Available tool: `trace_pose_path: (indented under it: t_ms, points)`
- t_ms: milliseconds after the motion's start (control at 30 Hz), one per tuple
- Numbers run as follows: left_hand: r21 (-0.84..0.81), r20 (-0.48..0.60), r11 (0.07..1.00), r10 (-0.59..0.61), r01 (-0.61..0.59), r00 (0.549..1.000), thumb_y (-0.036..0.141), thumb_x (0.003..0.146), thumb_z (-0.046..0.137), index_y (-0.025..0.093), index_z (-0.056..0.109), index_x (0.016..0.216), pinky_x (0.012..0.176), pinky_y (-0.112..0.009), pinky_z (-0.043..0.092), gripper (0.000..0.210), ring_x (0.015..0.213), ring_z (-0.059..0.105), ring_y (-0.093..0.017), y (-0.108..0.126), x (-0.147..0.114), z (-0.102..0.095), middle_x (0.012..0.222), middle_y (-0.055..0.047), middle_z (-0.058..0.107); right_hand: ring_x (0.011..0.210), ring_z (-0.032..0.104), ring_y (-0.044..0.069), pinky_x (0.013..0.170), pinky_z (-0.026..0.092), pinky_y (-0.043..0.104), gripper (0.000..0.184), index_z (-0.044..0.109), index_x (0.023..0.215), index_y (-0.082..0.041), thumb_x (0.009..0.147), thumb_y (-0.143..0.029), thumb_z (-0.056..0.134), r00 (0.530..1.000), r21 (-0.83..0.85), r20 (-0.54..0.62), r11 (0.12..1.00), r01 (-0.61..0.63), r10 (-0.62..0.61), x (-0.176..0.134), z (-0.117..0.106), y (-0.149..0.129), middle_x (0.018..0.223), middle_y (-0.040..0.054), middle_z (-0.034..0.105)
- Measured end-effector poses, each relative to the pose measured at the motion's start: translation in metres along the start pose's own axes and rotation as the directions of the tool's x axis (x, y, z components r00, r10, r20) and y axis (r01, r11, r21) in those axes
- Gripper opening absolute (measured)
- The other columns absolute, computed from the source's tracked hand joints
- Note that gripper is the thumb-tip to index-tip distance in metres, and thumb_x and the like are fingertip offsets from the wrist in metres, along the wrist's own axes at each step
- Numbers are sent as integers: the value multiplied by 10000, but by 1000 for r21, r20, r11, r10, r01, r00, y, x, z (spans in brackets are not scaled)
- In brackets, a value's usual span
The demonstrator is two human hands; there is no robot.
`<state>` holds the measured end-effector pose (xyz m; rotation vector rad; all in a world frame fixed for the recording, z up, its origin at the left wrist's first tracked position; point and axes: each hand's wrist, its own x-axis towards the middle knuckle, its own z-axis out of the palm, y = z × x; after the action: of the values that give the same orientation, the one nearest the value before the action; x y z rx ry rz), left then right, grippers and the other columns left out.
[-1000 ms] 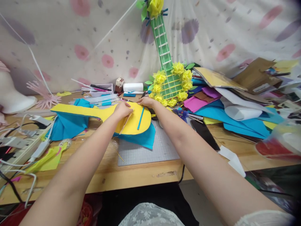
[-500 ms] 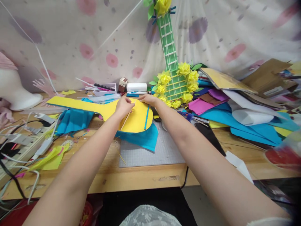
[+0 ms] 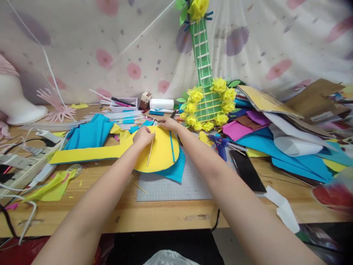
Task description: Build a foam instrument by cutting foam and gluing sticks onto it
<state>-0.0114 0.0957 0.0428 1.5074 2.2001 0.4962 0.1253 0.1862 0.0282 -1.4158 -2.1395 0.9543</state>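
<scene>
A yellow guitar-shaped cutout [image 3: 162, 154] with a blue underside lies on the desk, its neck pointing left. A blue strip [image 3: 172, 147] runs across the right part of its body. My left hand [image 3: 143, 137] is over the body, fingertips pinched at the upper end of a thin wooden stick [image 3: 150, 152] that slants across the yellow surface. At the far rim, my right hand [image 3: 167, 123] has its fingers bent on the cutout's edge; the fingertips are partly hidden. Blue sheet material [image 3: 176, 169] sticks out from under the body, above a grey cutting mat [image 3: 193, 187].
A green guitar model [image 3: 204, 66] with yellow flowers leans at the back. On the right are a blue glue gun [image 3: 221, 145], a black phone [image 3: 246, 170] and stacked coloured sheets [image 3: 300, 158]. A power strip [image 3: 20, 165] with cables, crumpled blue cloth [image 3: 88, 134] and yellow scraps [image 3: 52, 186] lie left.
The yellow cutout has turned, its neck and body edge coming nearer to me. The stick stands steeper across the body. Both hands stay at the body's far part; the view has shifted slightly.
</scene>
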Motion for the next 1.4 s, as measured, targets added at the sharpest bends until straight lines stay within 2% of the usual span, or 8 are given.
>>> trace_pose_path:
  t_ms: [100, 167, 367, 567, 700, 800, 1000, 1400]
  points:
    - [35, -22, 999, 7, -6, 1000, 335, 649, 570, 228, 467, 755, 655, -305, 410, 183, 850, 598, -219, 4, -3, 2, 832, -34, 641, 832, 586, 144, 733, 419, 237, 260, 634, 934, -141, 812, -318, 487, 971, -51, -236, 997, -58, 45, -26, -5, 5, 937, 62, 662]
    - [48, -32, 999, 17, -16, 999, 323, 652, 563, 229, 472, 755, 638, -304, 403, 166, 826, 598, -219, 7, -3, 5, 823, -29, 636, 727, 566, 137, 644, 396, 229, 239, 618, 818, -151, 775, -364, 520, 953, -110, -296, 988, -106, 69, -52, -8, 11, 800, 38, 650]
    - [85, -74, 992, 98, -92, 992, 312, 672, 562, 235, 490, 793, 628, -283, 392, 160, 782, 592, -194, 20, -2, 19, 811, -8, 623, 586, 476, 105, 515, 289, 212, 298, 552, 677, -177, 727, -470, 531, 983, -182, -183, 983, -29, -4, -104, -3, 20, 657, -8, 578]
    - [56, -117, 969, 246, -241, 962, 384, 764, 489, 234, 513, 861, 727, -283, 421, 180, 831, 583, -170, 14, -11, 22, 938, -16, 617, 622, 487, 117, 523, 272, 225, 230, 542, 642, -191, 711, -410, 551, 977, -262, -215, 963, -64, 7, -103, 9, 16, 718, 3, 595]
    - [56, -53, 835, 549, -547, 834, 357, 808, 441, 202, 516, 1089, 941, -291, 353, 329, 1086, 502, -172, -1, -26, 22, 1199, -62, 538, 642, 487, 119, 530, 267, 226, 229, 540, 651, -190, 724, -407, 534, 975, -250, -221, 968, -27, -30, -105, 9, 18, 733, 5, 599]
    - [128, 98, 763, 626, -634, 773, 433, 826, 401, 182, 432, 1256, 1062, -370, 200, 499, 1288, 302, -215, -7, -39, 25, 1365, -88, 403, 646, 481, 114, 535, 267, 222, 229, 535, 651, -184, 726, -400, 534, 979, -248, -197, 969, -2, -48, -108, 7, 20, 743, 9, 595]
    - [213, 216, 749, 590, -627, 778, 405, 848, 345, 209, 391, 1310, 1085, -460, 88, 504, 1343, 182, -234, -6, -51, 24, 1437, -69, 293, 654, 481, 111, 544, 275, 219, 209, 520, 642, -184, 733, -371, 529, 976, -250, -209, 968, 3, -57, -109, 7, 21, 745, 2, 590]
    - [233, 143, 740, 616, -631, 775, 373, 838, 358, 200, 450, 1201, 1074, -500, 143, 412, 1321, 248, -221, -13, -50, 22, 1406, -73, 349, 708, 502, 119, 581, 300, 224, 182, 550, 668, -189, 740, -351, 512, 969, -325, -224, 945, 26, -103, -109, 12, 19, 763, 2, 596]
